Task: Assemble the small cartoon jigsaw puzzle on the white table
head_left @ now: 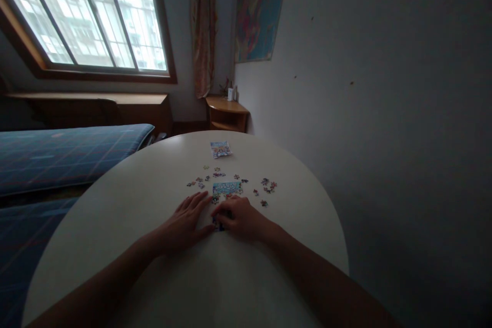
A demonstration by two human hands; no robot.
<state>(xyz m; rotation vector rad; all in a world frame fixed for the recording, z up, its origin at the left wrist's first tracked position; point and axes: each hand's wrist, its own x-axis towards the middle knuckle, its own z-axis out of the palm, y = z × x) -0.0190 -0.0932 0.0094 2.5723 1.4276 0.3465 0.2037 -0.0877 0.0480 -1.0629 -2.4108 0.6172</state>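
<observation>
A partly joined jigsaw puzzle [226, 188] lies on the white round table [154, 287], its upper part light blue and its lower part darker. My left hand [184, 225] rests flat at its left side, fingers spread and the thumb by the lower left corner. Over the puzzle's lower right part is my right hand [240, 218], thumb and fingers pinched together at a dark patch of the puzzle. Whether a piece sits in that pinch is hidden. Loose puzzle pieces [269, 187] lie to the right, and more pieces [199, 181] to the upper left.
Beyond the pieces lies a small printed picture sheet [220, 149]. A bed with a blue plaid cover [73, 156] stands left of the table. A wall [384, 138] rises on the right, and a wooden corner shelf [227, 107] stands behind the table.
</observation>
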